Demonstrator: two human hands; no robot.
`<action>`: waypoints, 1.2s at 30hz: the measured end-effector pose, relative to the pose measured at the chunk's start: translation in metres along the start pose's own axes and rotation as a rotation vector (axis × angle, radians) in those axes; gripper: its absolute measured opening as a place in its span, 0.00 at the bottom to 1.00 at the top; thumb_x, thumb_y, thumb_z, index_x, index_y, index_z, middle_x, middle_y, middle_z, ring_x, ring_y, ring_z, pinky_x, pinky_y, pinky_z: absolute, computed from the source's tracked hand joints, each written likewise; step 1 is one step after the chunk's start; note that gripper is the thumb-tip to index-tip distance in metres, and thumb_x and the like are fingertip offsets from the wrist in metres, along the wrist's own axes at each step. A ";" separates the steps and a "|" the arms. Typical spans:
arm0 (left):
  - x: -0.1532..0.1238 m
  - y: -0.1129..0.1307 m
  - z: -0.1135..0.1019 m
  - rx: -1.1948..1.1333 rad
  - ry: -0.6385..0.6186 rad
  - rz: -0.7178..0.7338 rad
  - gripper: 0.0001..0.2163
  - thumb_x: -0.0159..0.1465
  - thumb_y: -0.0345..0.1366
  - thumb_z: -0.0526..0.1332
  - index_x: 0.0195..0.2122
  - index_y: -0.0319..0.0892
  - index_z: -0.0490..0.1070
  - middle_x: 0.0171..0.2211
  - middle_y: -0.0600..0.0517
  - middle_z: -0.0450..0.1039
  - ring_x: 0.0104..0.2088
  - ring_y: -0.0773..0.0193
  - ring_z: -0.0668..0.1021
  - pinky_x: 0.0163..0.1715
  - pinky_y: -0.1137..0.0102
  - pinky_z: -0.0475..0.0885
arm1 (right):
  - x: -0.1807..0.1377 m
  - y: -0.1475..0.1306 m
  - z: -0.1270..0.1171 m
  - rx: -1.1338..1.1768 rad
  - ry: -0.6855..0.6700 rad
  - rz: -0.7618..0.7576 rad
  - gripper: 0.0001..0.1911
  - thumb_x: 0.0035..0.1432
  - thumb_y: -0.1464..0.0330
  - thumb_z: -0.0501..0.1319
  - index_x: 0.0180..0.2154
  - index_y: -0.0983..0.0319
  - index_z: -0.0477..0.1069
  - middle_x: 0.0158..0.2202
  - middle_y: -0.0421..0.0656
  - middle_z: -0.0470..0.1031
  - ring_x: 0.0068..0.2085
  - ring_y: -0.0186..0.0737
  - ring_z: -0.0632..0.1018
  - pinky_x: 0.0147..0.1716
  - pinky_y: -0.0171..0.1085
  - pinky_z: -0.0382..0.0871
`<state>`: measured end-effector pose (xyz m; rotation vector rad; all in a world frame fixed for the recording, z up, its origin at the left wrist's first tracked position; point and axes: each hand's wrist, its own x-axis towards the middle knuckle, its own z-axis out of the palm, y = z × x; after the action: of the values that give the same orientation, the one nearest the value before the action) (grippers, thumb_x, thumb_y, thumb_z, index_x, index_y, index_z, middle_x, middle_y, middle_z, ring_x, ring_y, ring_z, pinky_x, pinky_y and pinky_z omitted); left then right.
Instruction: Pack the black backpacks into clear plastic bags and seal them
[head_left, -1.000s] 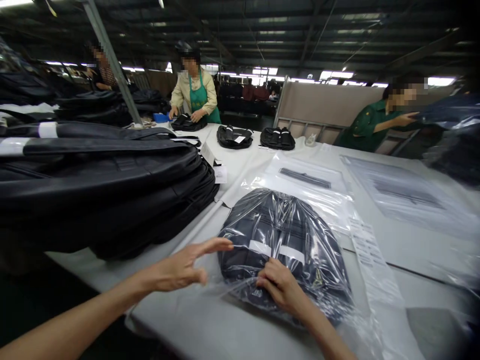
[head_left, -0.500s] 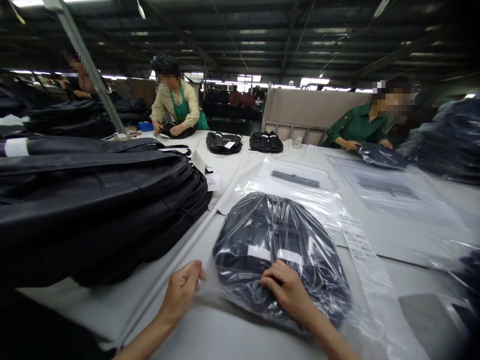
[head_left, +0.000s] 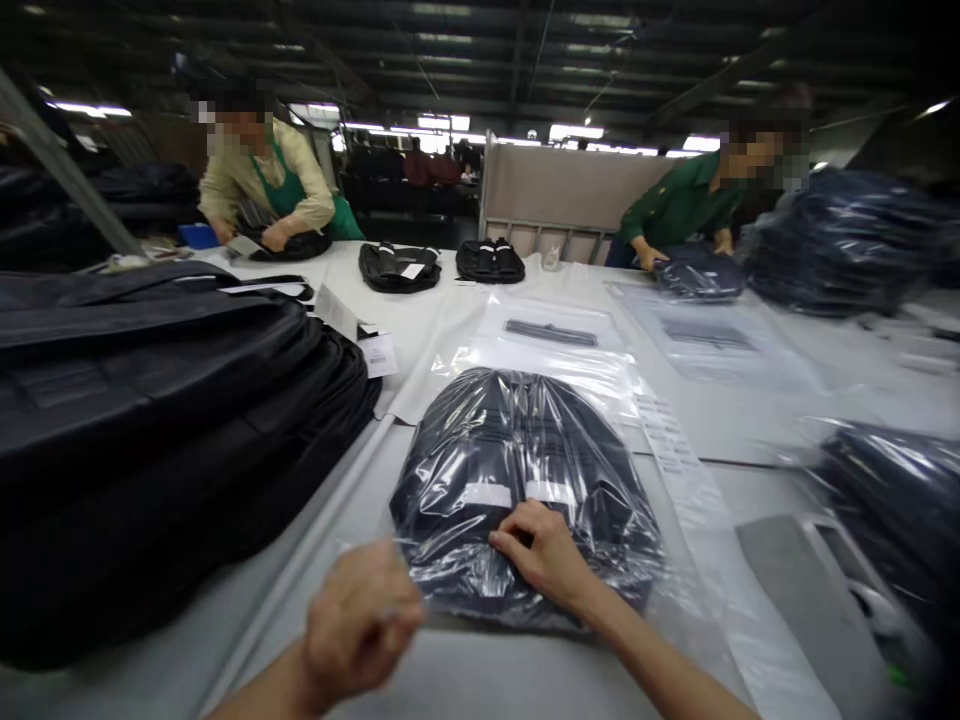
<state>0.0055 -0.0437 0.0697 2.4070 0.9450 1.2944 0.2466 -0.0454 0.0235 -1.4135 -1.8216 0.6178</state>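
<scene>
left hand (head_left: 364,622) moved nearer, grip blurred beyond telling; right hand (head_left: 546,555) pinches plastic bag (head_left: 517,450).

Left hand (head_left: 364,620): motion-blurred; its grip cannot be made out. Stack of black bags (head_left: 150,430): cut off by the left edge. Plastic-wrapped backpack (head_left: 457,455): partly hidden behind the right hand (head_left: 541,550). Hang tag (head_left: 379,355), label strip (head_left: 667,435): print is too small to read. Film-wrapped bundle (head_left: 892,475), far right: blurred, cropped.
</scene>
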 end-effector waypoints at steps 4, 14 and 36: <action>0.030 0.029 0.078 -0.248 -0.352 0.546 0.22 0.67 0.46 0.46 0.19 0.43 0.64 0.15 0.53 0.64 0.18 0.67 0.66 0.21 0.69 0.58 | 0.002 0.005 -0.001 0.058 0.031 0.003 0.09 0.52 0.67 0.63 0.21 0.61 0.72 0.22 0.40 0.72 0.28 0.36 0.70 0.31 0.36 0.61; 0.047 0.013 0.113 -0.067 -0.869 0.451 0.17 0.65 0.45 0.49 0.51 0.43 0.63 0.45 0.46 0.68 0.37 0.60 0.72 0.33 0.70 0.68 | 0.013 0.031 -0.020 1.208 0.585 0.388 0.13 0.55 0.58 0.59 0.36 0.61 0.68 0.25 0.39 0.74 0.24 0.33 0.70 0.26 0.34 0.64; 0.035 0.013 0.115 0.113 -0.854 0.382 0.26 0.62 0.38 0.56 0.62 0.55 0.52 0.63 0.50 0.52 0.42 0.54 0.72 0.43 0.61 0.67 | -0.094 0.048 -0.209 0.528 0.988 0.355 0.19 0.51 0.55 0.61 0.40 0.62 0.69 0.26 0.40 0.75 0.25 0.33 0.70 0.28 0.33 0.64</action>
<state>0.1185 -0.0217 0.0332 2.8826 0.3216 0.1788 0.4513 -0.1360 0.0913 -1.3132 -0.5864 0.4007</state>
